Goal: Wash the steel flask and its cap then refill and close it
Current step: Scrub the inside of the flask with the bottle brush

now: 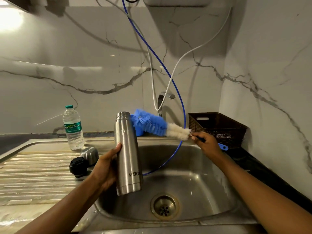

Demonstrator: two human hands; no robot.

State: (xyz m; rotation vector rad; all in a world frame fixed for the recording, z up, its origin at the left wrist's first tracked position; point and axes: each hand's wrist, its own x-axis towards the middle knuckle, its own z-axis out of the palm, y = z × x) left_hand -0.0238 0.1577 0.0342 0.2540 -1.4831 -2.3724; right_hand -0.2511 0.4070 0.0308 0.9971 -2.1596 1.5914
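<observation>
Tilting slightly, the open steel flask (127,152) is held above the left edge of the sink (194,166). It is gripped round its middle by the left hand (105,168), thumb on the front. A bottle brush (152,123) is pinched by its handle in the right hand (206,142) over the sink's back rim. Its blue bristle head is seen just beside the flask's mouth, not yet inside.

Several slips are judged possible:
- The flask could be dropped into the basin if the smooth steel is turned in a one-handed grip while the brush is pushed in.
- The wide bristle head could be jammed at the narrow mouth.
- Since the brush is held far back, its tip may be poorly steered.
- The steel cap (90,155) and black stopper (78,167), lying on the drainboard (33,174) near its edge with the sink, could be knocked by the left forearm.
- The blue hose (179,107) hanging into the basin could be snagged by the brush.

"MILTO" is read low on the flask, with the rest lost round the curve; Milton is presumed. On the plastic water bottle (73,129) at the drainboard's back edge, a green label appears to read "Signature". The smaller print cannot be made out.
</observation>
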